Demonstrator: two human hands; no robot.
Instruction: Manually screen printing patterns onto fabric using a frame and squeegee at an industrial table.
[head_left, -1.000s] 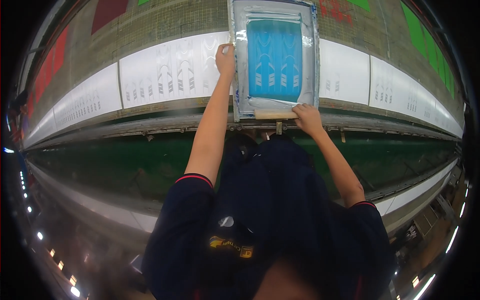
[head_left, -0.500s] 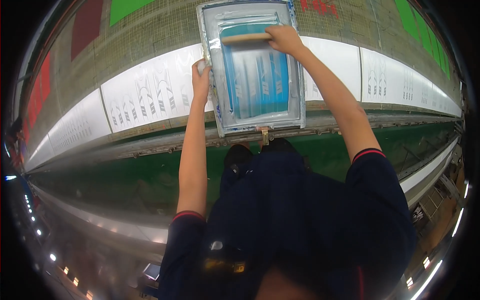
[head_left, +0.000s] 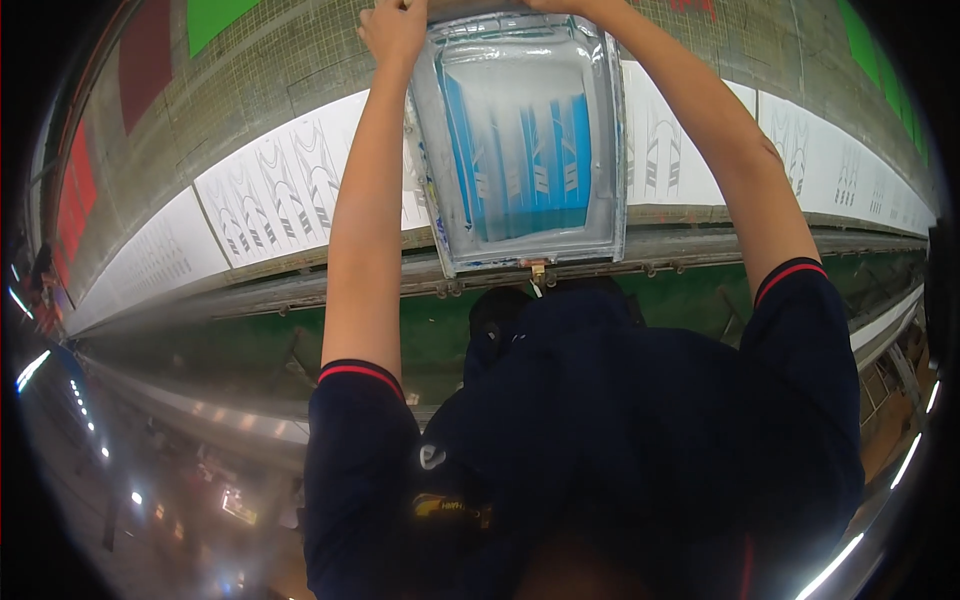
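A screen-printing frame [head_left: 437, 235] lies in front of me over a long white printed sheet [head_left: 285, 180]. Its mesh [head_left: 540, 150] shows a blue area with pale stripes and chevrons, ringed by whitish film. At the frame's far end is a squeegee [head_left: 480, 8], with only a brownish strip of it in view at the upper edge. My left hand [head_left: 395, 30] is closed at the squeegee's left end, fingers curled. My right hand [head_left: 565, 5] grips its right end; most of those fingers are cut off by the picture's edge.
A metal rail [head_left: 300, 275] with small fittings runs along the table's near edge. A small metal clip [head_left: 539, 272] joins the frame's near end to it. Green, dark red and red sheets [head_left: 145, 65] lie farther back. The floor below the rail is green [head_left: 690, 290].
My left hand has left the frame's left side and gone up to the squeegee. The squeegee has moved off the blue mesh to the frame's far end, with my right hand on it.
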